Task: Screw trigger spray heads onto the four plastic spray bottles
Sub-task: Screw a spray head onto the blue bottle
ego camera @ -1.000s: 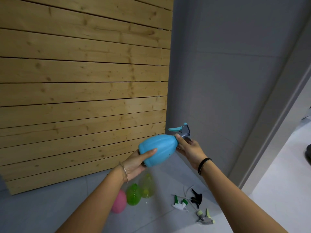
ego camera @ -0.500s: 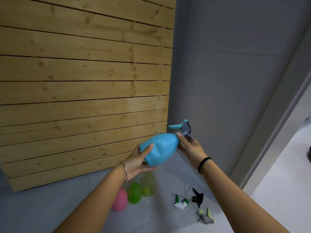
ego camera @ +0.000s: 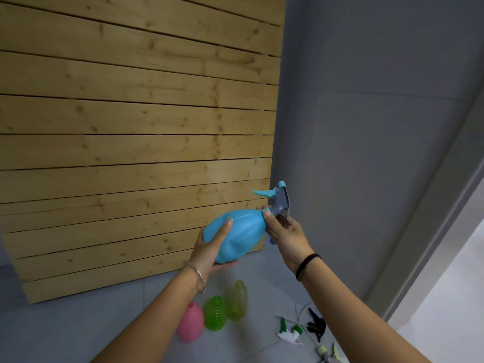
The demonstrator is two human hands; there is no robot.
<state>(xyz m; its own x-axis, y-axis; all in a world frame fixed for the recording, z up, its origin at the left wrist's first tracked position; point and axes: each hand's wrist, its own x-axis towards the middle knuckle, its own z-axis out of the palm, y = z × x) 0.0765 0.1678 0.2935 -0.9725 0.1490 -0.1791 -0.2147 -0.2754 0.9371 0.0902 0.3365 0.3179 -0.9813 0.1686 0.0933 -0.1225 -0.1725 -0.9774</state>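
I hold a blue spray bottle point(ego camera: 239, 235) tilted in the air, its neck pointing up to the right. My left hand point(ego camera: 210, 247) grips the bottle's base from below. A grey and blue trigger head point(ego camera: 280, 199) sits on the neck, and my right hand point(ego camera: 284, 231) pinches its collar. On the floor below stand a pink bottle point(ego camera: 191, 323), a green bottle point(ego camera: 215, 313) and a yellow-green bottle point(ego camera: 237, 301), all without heads. Loose heads lie to their right: a white and green head point(ego camera: 289, 334), a black head point(ego camera: 317, 324) and a pale green head point(ego camera: 328, 353).
A slatted wooden panel point(ego camera: 131, 153) leans against the wall on the left. A grey wall point(ego camera: 366, 127) rises behind my hands, with a door frame point(ego camera: 429, 221) at the right. The floor is grey point(ego camera: 78, 331).
My left hand has shifted its grip around the bottle's base. The bottle and head stay at about the same height, the trigger now pointing more to the left.
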